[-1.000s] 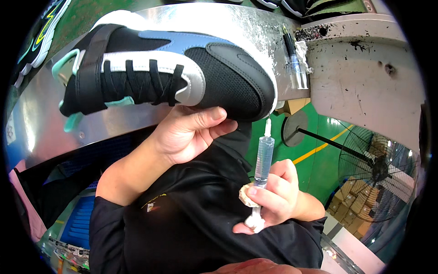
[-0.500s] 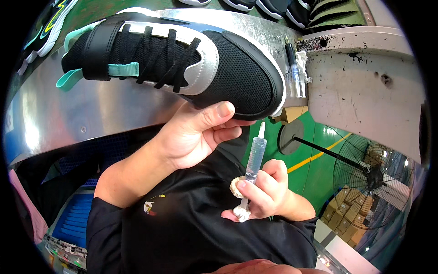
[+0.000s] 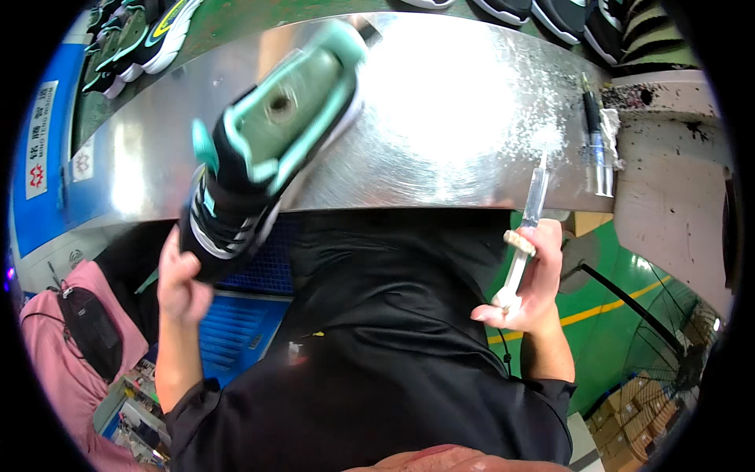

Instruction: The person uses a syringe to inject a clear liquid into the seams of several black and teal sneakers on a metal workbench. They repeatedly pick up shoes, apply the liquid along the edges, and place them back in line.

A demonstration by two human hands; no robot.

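Fingers of left hand [image 3: 182, 285] clasp sneaker [image 3: 263, 161]; right hand [image 3: 535, 275] grips syringe [image 3: 525, 228].

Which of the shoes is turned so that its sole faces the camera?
The black sneaker in the left hand, its mint-green sole up. The other shoes rest on the green belt behind the metal table.

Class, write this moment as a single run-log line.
left hand: holds black-and-teal sneaker, sole up | right hand: grips syringe, tip up | surface: shiny metal table
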